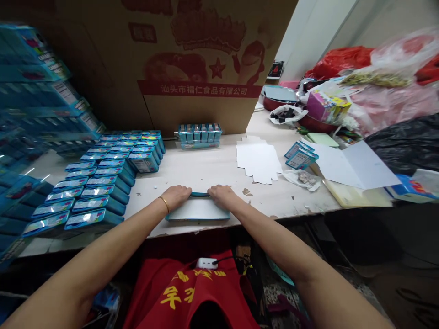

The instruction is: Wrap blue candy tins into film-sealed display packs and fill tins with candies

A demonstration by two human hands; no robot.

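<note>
Cloth in bright red with yellow characters (147,278) covers the person's front, nearest the camera, and a small white plastic block with ports (206,263) lies against it, a black cable (224,259) running from its right side. Just beyond, at the near edge of a worn white tabletop (192,167), lies a shallow white-and-blue cardboard tray (199,211). The person's 2 bare hands meet its far side: the left hand (176,197), below which a thin gold bangle (165,204) circles the wrist, is closed on the far left corner, and the right hand (222,196) is closed on the far right corner.

To the left, glossy blue lidded boxes (99,192) stand in rows. Farther off on the right lie a flat white card sheet with notched edges (259,160) and small blue printed packs (302,157). Behind, a short row of upright blue boxes in clear plastic (200,133) stands before a large brown cardboard carton with red print (192,114).
</note>
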